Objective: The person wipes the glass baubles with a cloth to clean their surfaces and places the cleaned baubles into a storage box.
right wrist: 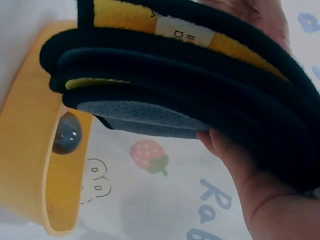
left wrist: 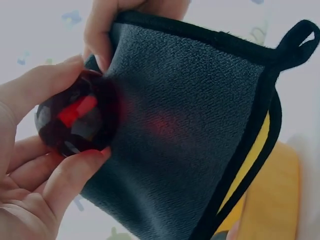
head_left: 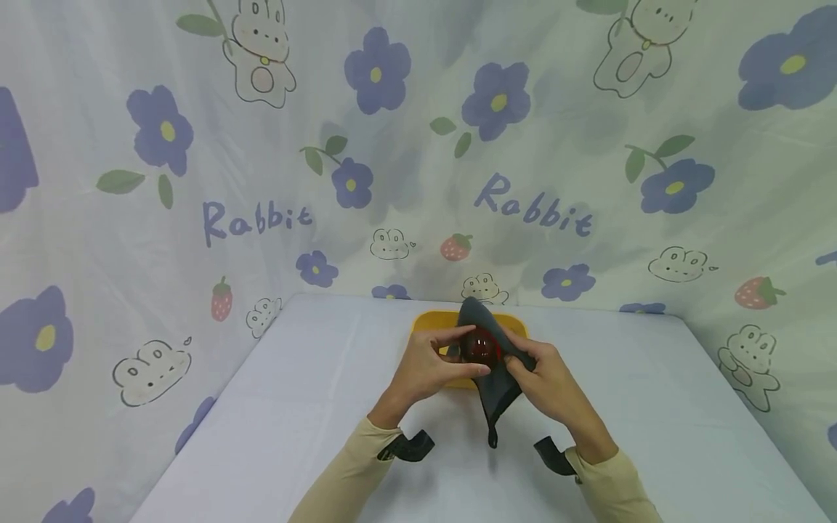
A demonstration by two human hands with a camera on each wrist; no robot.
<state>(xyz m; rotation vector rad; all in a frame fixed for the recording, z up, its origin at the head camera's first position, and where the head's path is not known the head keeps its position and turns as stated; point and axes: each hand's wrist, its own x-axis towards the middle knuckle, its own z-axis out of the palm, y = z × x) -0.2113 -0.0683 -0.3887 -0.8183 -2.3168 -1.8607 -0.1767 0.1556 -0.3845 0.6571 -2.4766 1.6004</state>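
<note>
A clear dark red glass ball (head_left: pixel 479 349) is held over the yellow bin by my left hand (head_left: pixel 421 363), thumb and fingers around its sides. My right hand (head_left: pixel 551 381) grips a folded grey cloth (head_left: pixel 500 392) with black edging and a hanging loop. In the left wrist view, the ball (left wrist: pixel 75 117) touches or nearly touches the cloth's grey face (left wrist: pixel 185 110), and red light falls on the fabric. The right wrist view shows the cloth's stacked folds (right wrist: pixel 150 112), its yellow reverse and a white label; the red ball is hidden there.
The yellow bin (head_left: pixel 428 318) stands on the white-covered table (head_left: pixel 314 378), behind and below the hands. Inside it lies a dark bluish glass ball (right wrist: pixel 69 132). A printed curtain (head_left: pixel 405 145) with flowers and rabbits rises behind the table. Both wrists carry black camera mounts (head_left: pixel 415 446).
</note>
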